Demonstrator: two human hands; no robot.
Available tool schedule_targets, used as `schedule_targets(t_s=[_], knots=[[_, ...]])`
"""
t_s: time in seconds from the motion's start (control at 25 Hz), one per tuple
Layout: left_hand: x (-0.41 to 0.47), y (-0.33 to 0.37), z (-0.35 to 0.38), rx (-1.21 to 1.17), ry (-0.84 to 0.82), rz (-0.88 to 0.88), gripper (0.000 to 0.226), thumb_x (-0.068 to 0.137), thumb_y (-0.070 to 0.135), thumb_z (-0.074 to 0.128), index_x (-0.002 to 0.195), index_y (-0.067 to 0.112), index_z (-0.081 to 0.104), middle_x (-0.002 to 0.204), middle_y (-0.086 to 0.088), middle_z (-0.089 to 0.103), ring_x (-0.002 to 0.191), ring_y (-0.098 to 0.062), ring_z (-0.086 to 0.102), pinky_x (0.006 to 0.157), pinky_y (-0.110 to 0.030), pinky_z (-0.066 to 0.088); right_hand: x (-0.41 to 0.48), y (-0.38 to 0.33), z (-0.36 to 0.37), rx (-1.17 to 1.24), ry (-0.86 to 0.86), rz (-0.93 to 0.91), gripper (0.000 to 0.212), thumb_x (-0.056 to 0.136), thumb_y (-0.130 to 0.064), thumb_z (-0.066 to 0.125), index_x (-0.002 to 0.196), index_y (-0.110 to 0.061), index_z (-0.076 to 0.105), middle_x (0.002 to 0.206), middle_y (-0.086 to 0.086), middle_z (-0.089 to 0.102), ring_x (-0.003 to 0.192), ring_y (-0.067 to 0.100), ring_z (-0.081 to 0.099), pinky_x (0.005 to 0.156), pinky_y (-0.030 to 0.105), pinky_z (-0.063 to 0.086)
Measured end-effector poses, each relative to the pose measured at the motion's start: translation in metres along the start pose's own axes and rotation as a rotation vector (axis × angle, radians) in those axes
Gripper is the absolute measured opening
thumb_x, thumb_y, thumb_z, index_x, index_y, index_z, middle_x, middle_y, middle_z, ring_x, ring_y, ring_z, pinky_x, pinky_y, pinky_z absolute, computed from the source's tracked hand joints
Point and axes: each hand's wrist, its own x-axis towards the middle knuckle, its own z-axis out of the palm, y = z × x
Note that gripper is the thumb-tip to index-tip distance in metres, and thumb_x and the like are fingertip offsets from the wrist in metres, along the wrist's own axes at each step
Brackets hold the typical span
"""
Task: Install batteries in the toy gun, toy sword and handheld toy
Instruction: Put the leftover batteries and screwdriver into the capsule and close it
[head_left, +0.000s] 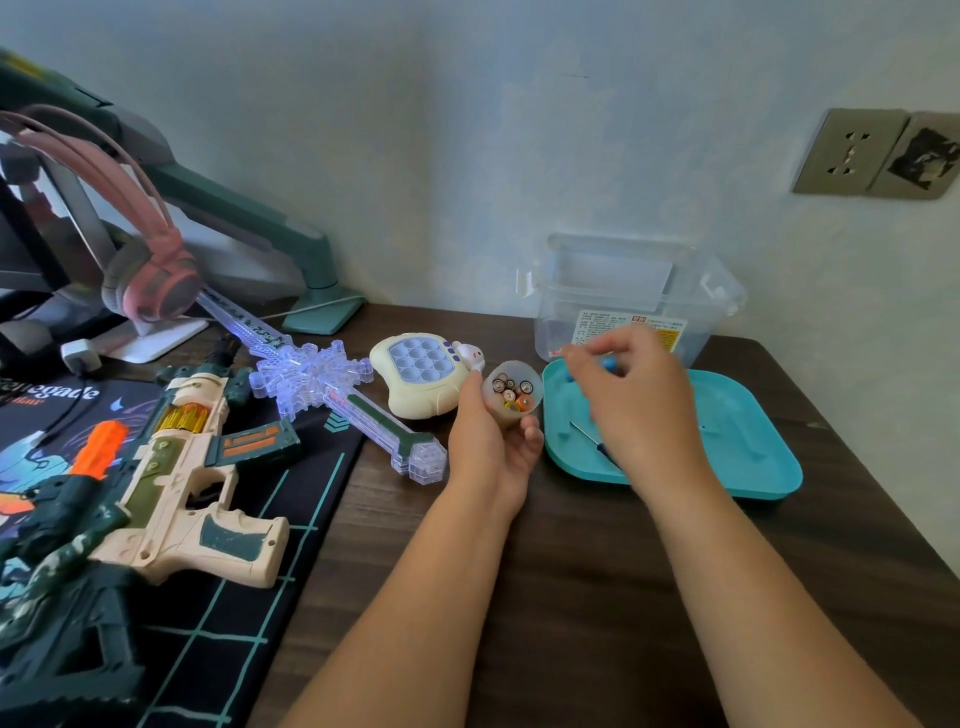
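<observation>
My left hand (485, 447) grips a small translucent cup (511, 395) that holds several batteries, tilted toward me. My right hand (631, 400) hovers over the teal tray (737, 447), fingers loosely curled; something small and blue shows at its fingertips, too blurred to tell whether it is held. A cream handheld pop toy (423, 374) lies just left of the cup. The clear toy sword (332, 384) glows blue-white beside it. The cream and green toy gun (171, 467) lies on the dark mat at left.
A thin screwdriver (592, 441) lies in the tray under my right hand. A clear plastic box (623, 296) stands at the wall behind the tray. Pink headphones (145, 270), a monitor arm and cables crowd the back left. The dark mat (249, 597) covers the desk's left part.
</observation>
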Motion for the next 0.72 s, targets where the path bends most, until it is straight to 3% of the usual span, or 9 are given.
schedule_targets(t_s=[0.08,0.2,0.28,0.44,0.52,0.72], knots=[[0.001,0.001,-0.001,-0.008,0.005,-0.018,0.036,0.096,0.044,0.055,0.099,0.009,0.064,0.051,-0.003,0.063,0.040,-0.008,0.047,0.037,-0.016,0.043,0.003,0.000,-0.007,0.058,0.077,-0.021,0.021,0.084,-0.039,0.068,0.082,-0.025,0.052,0.080,-0.003,0.061,0.070,0.011,0.060,0.052,0.012,0.047],[0.000,-0.002,-0.001,0.005,-0.025,-0.013,0.035,0.098,0.041,0.053,0.092,0.009,0.065,0.054,-0.004,0.064,0.039,-0.008,0.047,0.037,-0.015,0.043,-0.001,0.001,0.003,0.065,-0.010,-0.050,0.018,0.081,-0.035,0.072,0.078,-0.026,0.057,0.078,-0.004,0.064,0.070,0.010,0.063,0.058,0.023,0.053],[0.000,-0.005,-0.001,0.003,-0.056,-0.006,0.036,0.099,0.039,0.050,0.090,0.008,0.066,0.062,-0.006,0.067,0.042,-0.009,0.051,0.039,-0.016,0.043,-0.006,0.002,0.010,0.052,-0.066,-0.071,0.010,0.082,-0.026,0.071,0.078,-0.026,0.062,0.074,-0.007,0.064,0.068,0.005,0.064,0.059,0.022,0.052],[0.003,-0.007,-0.003,-0.006,-0.091,0.031,0.038,0.099,0.039,0.049,0.090,0.009,0.070,0.077,-0.009,0.071,0.067,-0.017,0.057,0.064,-0.027,0.046,-0.011,0.008,0.022,-0.184,0.015,-0.289,0.004,0.083,-0.017,0.066,0.087,-0.018,0.067,0.083,-0.005,0.059,0.074,0.010,0.058,0.071,0.032,0.052],[0.001,-0.007,-0.003,-0.020,-0.099,0.037,0.037,0.099,0.039,0.049,0.093,0.008,0.070,0.078,-0.010,0.072,0.072,-0.019,0.060,0.070,-0.029,0.048,-0.014,0.011,0.026,-0.263,0.025,-0.337,0.006,0.085,-0.017,0.066,0.091,-0.017,0.064,0.085,-0.007,0.053,0.076,0.009,0.053,0.070,0.028,0.049],[-0.002,-0.005,-0.003,-0.021,-0.115,0.038,0.039,0.100,0.040,0.049,0.096,0.007,0.069,0.081,-0.011,0.074,0.069,-0.021,0.070,0.072,-0.030,0.049,-0.010,0.014,0.024,-0.122,-0.106,-0.214,0.002,0.081,-0.022,0.072,0.083,-0.022,0.071,0.087,-0.007,0.055,0.073,0.009,0.056,0.070,0.020,0.042]])
